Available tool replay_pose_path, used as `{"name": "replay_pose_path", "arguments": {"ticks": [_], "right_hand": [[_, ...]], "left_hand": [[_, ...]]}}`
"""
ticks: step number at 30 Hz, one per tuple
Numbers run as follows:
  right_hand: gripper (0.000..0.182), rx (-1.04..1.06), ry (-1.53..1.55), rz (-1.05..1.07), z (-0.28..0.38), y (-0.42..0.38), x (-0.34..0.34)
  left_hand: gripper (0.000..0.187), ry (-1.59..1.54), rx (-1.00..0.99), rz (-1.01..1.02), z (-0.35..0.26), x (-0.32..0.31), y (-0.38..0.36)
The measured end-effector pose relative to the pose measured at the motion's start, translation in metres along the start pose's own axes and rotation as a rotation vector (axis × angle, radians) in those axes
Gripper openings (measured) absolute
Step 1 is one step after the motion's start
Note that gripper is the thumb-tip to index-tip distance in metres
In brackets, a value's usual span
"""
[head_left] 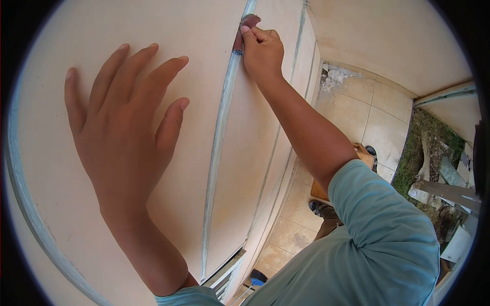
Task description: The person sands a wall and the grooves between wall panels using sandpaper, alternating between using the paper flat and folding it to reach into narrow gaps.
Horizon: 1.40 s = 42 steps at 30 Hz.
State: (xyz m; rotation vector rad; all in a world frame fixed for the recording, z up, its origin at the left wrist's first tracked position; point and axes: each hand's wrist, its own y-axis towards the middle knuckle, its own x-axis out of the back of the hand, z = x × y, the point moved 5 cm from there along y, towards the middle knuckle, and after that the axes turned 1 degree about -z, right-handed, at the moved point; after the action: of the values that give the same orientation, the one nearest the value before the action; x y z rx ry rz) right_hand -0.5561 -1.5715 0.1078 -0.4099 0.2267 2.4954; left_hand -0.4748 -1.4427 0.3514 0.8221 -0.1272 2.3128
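My right hand (263,48) pinches a folded piece of reddish-brown sandpaper (239,42) wrapped round a narrow raised strip (219,132) on the pale wall (191,153). The strip looks bluish grey and worn, and runs down the wall from the top of the view. At the left, my left hand (125,117) is spread with its fingers apart and its back towards the camera. It holds nothing and is over the wall; whether the palm touches the surface is unclear.
More strips (268,173) cross the wall to the right. A louvred vent (224,275) is low on it. Below are a tiled floor (344,109) with white debris (334,76), a wooden stool (319,191), and a blue object (258,277). Boards (451,194) lie on grass at the right.
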Motion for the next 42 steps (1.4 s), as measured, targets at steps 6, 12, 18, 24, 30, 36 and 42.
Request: {"name": "replay_pose_path", "arguments": {"ticks": [6, 12, 18, 24, 30, 36, 42], "right_hand": [[0.007, -0.024, 0.064, 0.09, -0.005, -0.101, 0.013], [0.009, 0.176, 0.006, 0.17, -0.009, -0.065, 0.021], [0.01, -0.138, 0.19, 0.28, -0.014, -0.069, 0.031], [0.018, -0.576, 0.701, 0.376, 0.014, -0.07, 0.056], [0.036, -0.584, 0.909, 0.679, 0.045, -0.082, 0.063], [0.019, -0.508, 0.912, 0.82, 0.077, -0.09, 0.063], [0.015, -0.329, 0.563, 0.719, 0.085, -0.089, 0.064]], "left_hand": [[0.035, 0.006, -0.018, 0.0, -0.002, 0.0, 0.001], [0.035, 0.016, -0.008, 0.013, -0.001, -0.001, 0.001], [0.036, -0.022, -0.044, -0.036, 0.001, -0.001, -0.001], [0.032, -0.156, -0.052, -0.089, 0.001, 0.003, 0.002], [0.032, -0.783, 0.014, -0.068, -0.006, -0.003, -0.002], [0.027, -0.927, 0.07, -0.036, -0.014, -0.007, 0.001], [0.025, -0.722, 0.057, 0.129, -0.017, -0.018, -0.001]]}}
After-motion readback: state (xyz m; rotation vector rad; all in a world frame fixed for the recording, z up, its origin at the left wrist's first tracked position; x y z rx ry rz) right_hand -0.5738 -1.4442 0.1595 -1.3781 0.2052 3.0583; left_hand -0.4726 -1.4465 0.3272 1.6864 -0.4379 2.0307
